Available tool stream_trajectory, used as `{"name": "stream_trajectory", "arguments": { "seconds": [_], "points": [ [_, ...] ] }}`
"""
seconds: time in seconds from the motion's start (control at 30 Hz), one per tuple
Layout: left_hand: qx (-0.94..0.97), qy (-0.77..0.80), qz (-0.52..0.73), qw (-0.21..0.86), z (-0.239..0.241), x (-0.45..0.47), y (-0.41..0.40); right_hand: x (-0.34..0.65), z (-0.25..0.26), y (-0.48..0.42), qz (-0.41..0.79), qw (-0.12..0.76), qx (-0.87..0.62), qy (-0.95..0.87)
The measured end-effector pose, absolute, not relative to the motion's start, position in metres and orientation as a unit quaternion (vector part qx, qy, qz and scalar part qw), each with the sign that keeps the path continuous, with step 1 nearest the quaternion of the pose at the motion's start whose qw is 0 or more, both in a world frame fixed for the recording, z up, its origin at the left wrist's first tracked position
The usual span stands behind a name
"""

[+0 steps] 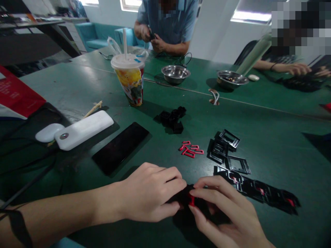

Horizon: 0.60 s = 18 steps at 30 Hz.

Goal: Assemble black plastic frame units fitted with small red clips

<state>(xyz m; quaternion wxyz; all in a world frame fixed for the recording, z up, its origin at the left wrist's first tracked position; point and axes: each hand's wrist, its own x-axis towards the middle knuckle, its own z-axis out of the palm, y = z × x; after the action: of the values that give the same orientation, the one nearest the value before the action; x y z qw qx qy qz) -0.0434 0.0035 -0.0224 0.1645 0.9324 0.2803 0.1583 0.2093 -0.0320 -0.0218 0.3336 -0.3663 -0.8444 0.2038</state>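
Low over the green table, my left hand (157,194) is closed around a black plastic part (182,195), most of it covered by the fingers. Against that part, my right hand (224,206) pinches a small red plastic clip (191,199) between thumb and fingers. Beyond the hands lies a loose pile of red rectangular clips (190,150). Several black plastic frames (238,164) are scattered to the right. Close by my right hand stretches a row of black assemblies (261,189) with red pieces in them. Farther back sits a heap of black blocks (172,119).
On the left lie a black phone (121,148), a white elongated device (85,130) and a white rounded case (49,132). A drink cup (129,81) with a straw stands behind them. Two metal bowls (176,74) are farther back; two people work across the green table (279,131).
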Motion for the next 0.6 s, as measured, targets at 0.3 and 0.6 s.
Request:
{"name": "stream_trajectory", "arguments": {
  "seconds": [0.3,0.6],
  "points": [
    [0.932,0.282,0.157,0.166,-0.0222,-0.0424,0.0042,0.2091,-0.0229,-0.0309,0.220,0.327,-0.374,-0.839],
    [0.930,0.283,0.164,0.168,-0.0214,-0.0418,0.0033,0.2117,-0.0257,-0.0338,0.229,0.331,-0.376,-0.834]
  ]
}}
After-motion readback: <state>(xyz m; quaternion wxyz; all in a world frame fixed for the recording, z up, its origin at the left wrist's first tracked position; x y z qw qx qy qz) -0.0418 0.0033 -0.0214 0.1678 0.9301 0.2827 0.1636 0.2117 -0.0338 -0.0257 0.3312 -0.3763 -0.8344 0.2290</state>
